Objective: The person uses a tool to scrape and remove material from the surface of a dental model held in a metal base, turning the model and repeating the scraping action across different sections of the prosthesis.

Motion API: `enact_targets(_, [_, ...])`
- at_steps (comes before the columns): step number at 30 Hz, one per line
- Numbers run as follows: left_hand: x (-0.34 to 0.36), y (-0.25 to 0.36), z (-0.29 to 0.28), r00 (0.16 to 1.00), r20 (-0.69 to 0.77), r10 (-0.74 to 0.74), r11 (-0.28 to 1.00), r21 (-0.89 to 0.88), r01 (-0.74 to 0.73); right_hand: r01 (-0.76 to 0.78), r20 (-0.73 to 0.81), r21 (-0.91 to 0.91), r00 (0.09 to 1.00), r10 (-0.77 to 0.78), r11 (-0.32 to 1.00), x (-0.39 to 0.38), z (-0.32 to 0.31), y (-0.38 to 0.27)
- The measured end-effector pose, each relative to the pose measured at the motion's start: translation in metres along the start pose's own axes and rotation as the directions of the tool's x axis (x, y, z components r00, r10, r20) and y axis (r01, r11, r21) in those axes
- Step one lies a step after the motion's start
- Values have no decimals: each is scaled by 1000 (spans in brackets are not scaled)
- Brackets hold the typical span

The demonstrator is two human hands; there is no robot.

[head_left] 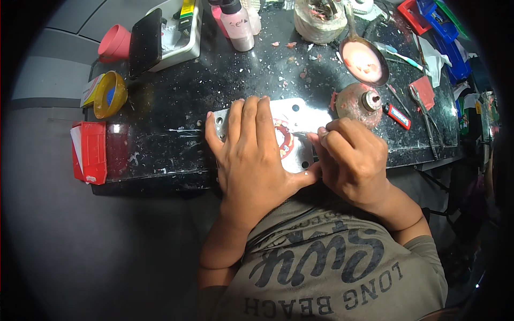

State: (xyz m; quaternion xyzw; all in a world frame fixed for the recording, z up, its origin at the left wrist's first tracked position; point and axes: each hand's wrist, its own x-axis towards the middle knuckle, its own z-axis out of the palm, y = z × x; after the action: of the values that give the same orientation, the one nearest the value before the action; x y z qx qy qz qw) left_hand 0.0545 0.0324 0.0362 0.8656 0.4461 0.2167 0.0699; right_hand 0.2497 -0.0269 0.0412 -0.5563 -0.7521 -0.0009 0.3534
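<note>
My left hand (251,160) lies spread over a pale metal plate (289,105), fingertips on its upper part, little finger by the left edge, thumb out toward the lower right corner. On the plate, partly under my fingers, is a red arch with small pale teeth (285,140). My right hand (353,158) is closed in a pinch at the plate's right side, on what seems a thin tool (309,133), mostly hidden by my fingers and pointing toward the arch.
Behind stand a burner (350,107), lighter (397,116), pan of pink material (362,60), tub (317,29), bottles (239,35) and white container (179,48). Left are yellow bowl (118,96), pink cups (112,43) and red box (96,152); right, tools (428,125) and bins (439,24).
</note>
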Motion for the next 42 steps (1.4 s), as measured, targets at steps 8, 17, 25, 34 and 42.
enact_targets(8, [-2, 0, 3, 1000, -18, -11, 1000, 12, 11, -37, 42, -89, 998, 41, 995, 2, 1, -8])
enact_targets(17, [-3, 0, 5, 999, -32, -16, 1000, 8, 16, -8, 47, -119, 999, 13, 993, 4, 5, -6])
enact_targets(25, [-1, -15, -1, 996, 8, 93, 994, -51, -92, 60, 146, -100, 988, -45, 993, 16, -5, 3])
enact_targets(34, [4, -31, -9, 971, 79, 224, 970, -115, -215, 110, 235, -48, 967, -95, 993, 23, -19, 9])
enact_targets(42, [5, -34, -11, 968, 97, 233, 962, -168, -215, 98, 285, -48, 955, -80, 994, 26, -28, 9])
